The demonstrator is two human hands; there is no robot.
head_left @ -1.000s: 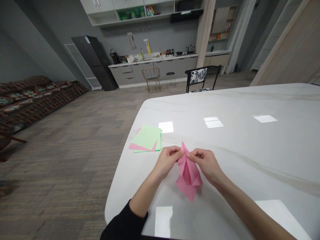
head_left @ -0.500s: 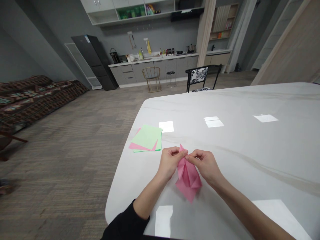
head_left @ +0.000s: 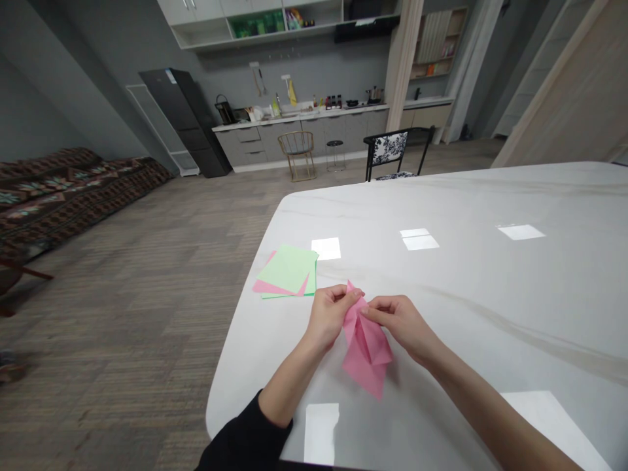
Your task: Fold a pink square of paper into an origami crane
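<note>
A folded piece of pink paper (head_left: 367, 350) hangs between my two hands above the white table, its creased flaps partly open and a pointed corner toward me. My left hand (head_left: 330, 315) pinches its upper left part between thumb and fingers, and a small pink tip sticks up past them. On the upper right edge, my right hand (head_left: 398, 322) grips the paper with thumb and bent fingers, close beside the left fingertips. The fingers cover part of the upper folds.
Light green, pink and darker green paper sheets (head_left: 289, 269) lie in a loose stack near the left edge of the white table (head_left: 466, 275). A patterned chair (head_left: 390, 150) stands at the far side. Beyond are a kitchen counter and a dark fridge (head_left: 189, 124).
The pink paper has shifted slightly left and turned a little, its lower corner swinging right. Both hands moved slightly left with it, and my right fingers sit a little lower along its edge.
</note>
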